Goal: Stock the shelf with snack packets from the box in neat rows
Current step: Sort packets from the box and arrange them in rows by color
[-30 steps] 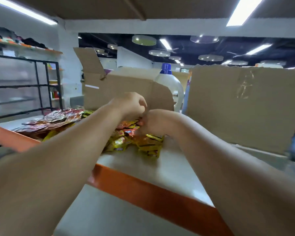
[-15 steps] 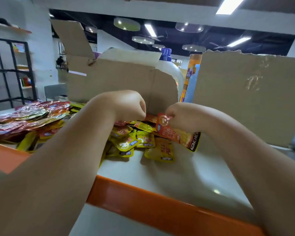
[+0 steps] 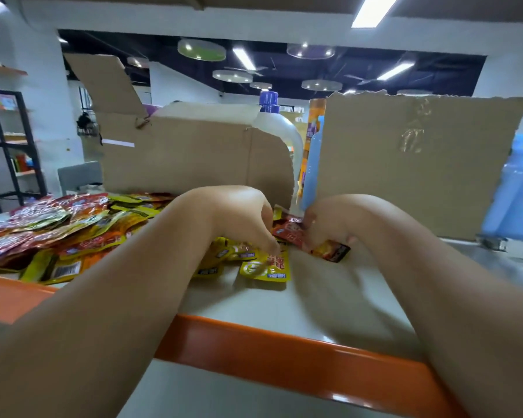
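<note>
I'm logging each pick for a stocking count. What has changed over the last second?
The right hand pulled a red packet out from the yellow packets and now holds it low beside them. The left hand reached down onto them. The cardboard box stayed put.

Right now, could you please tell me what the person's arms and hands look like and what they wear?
The left hand and right hand wear no gloves; no watch, bracelet or ring shows on the visible parts. No sleeve is in view either: each arm is bare to the frame's edge.
</note>
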`<state>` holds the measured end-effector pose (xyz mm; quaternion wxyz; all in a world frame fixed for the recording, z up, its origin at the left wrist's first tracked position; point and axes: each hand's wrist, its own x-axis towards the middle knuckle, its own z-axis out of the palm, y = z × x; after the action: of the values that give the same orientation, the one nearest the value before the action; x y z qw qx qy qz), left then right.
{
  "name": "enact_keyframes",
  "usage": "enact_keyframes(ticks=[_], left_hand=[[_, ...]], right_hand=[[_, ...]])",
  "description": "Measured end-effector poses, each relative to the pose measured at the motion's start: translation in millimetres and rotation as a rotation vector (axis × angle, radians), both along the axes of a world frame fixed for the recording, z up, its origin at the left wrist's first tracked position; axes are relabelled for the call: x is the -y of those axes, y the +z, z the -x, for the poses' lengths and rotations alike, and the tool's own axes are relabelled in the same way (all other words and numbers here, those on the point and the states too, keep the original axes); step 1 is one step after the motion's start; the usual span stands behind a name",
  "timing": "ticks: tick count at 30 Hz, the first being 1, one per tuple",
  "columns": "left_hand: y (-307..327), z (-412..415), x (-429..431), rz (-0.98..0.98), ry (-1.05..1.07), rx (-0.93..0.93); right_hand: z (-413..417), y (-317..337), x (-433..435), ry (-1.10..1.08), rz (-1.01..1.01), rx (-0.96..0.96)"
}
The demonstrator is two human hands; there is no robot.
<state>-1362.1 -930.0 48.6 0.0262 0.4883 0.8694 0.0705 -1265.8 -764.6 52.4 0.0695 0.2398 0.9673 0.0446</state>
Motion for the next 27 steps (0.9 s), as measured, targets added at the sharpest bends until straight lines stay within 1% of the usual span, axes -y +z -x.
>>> enact_keyframes(ticks=[2,3,5,6,10,12,13,15,16,17,18,20,22,23,25,27], left_hand=[[6,-14,1,0.100,-0.075,0.093],[8,-19,1,0.166,-0.091,0.109],[8,-25,2,0.260,-0.087,0.064],[7,-25,1,0.267,-0.082,0.028],[0,-23,-7,0.115,-0.130,-0.089],[-4,-26,-13,0.051,-0.198,-0.083],[-4,-30,-15,-0.007,-0.259,0.002],[-3,-39,-17,-0.195,-0.392,0.323],[-2,-41,-17,-0.270,-0.426,0.401],[0,-43,-17,-0.296,-0.437,0.384],[0,-42,-18,-0.265,-0.436,0.298],[-5,-43,-20,-0.074,-0.446,0.154],[-12,-50,-23,0.094,-0.441,0.148],[-16,-54,-27,0.122,-0.436,0.132],[-21,-60,-33,0.111,-0.438,0.039],[-24,-60,-37,0.020,-0.469,-0.081]], right_hand=[[-1,1,-4,-0.017,-0.001,0.004],[-1,1,-6,-0.031,0.020,0.003],[-1,-1,-14,-0.038,0.045,0.009],[-1,-1,-17,-0.038,0.044,0.014],[-4,-2,-29,-0.070,0.113,-0.029],[-4,-1,-34,-0.089,0.161,-0.021],[-4,-2,-37,-0.099,0.183,-0.020],[-6,-3,-46,-0.142,0.237,-0.019],[-9,-2,-51,-0.171,0.262,-0.016],[-11,-3,-57,-0.197,0.276,-0.021],[-14,-3,-63,-0.216,0.275,-0.023],[-17,-4,-70,-0.226,0.265,-0.028],[-16,-3,-70,-0.220,0.250,-0.014],[-16,-3,-69,-0.214,0.241,0.000],[-15,-2,-68,-0.211,0.224,0.016],[-15,0,-69,-0.223,0.203,0.029]])
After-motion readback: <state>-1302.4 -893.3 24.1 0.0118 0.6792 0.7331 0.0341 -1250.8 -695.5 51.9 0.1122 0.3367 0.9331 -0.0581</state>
